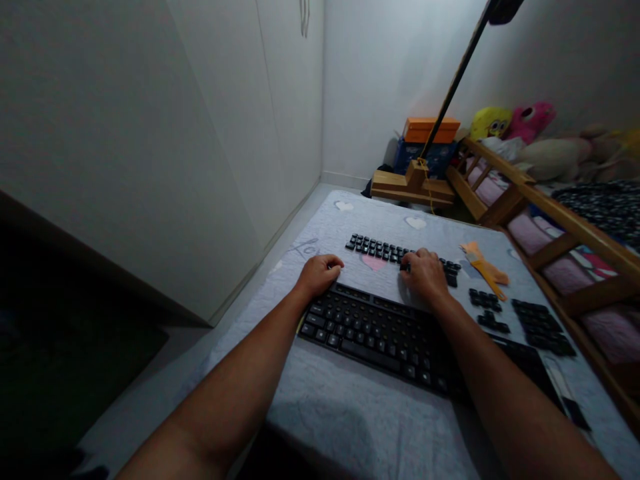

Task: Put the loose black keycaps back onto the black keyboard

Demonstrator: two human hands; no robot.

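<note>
A black keyboard (370, 333) lies on the cloth-covered table (320, 413), with keycaps on its lower rows and bare key positions higher up. Behind it, loose black keycaps (377, 248) stand in rows. My left hand (321, 275) rests by the keyboard's back left corner, fingers curled; whatever they hold, if anything, is hidden. Over the right part of the loose rows is my right hand (424, 272), its fingertips pinched at a black keycap (405, 267). My right forearm covers part of the keyboard's right side.
Right of the rows lie an orange cloth-like item (485, 265), smaller keycap groups (484, 300) and a larger keycap block (543, 325). A wooden stand (413, 183) with a slanted pole is behind the table. A wooden bed rail (555, 207) runs along the right; a white cabinet (225, 133) is left.
</note>
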